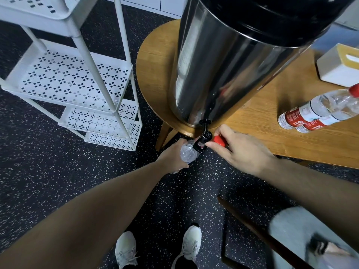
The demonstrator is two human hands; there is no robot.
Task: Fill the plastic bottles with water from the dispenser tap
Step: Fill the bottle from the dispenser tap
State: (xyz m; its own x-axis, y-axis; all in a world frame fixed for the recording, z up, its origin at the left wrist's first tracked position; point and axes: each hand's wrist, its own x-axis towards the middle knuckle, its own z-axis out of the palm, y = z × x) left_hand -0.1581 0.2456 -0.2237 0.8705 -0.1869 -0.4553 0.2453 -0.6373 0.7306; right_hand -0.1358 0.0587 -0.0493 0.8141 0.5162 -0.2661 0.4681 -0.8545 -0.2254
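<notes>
Glossy steel dispenser (pixel 223 61), black plastic tap (pixel 203 139), matt grained wood table (pixel 272 133), clear crinkled plastic bottle (pixel 188 153), speckled rough floor (pixel 48 167).

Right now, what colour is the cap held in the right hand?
Red. The cap is pinched in the right hand beside the tap; head view.

No text can be read; the red labels (pixel 297 118) on the two lying bottles (pixel 320 108) carry white print too blurred to tell.
</notes>
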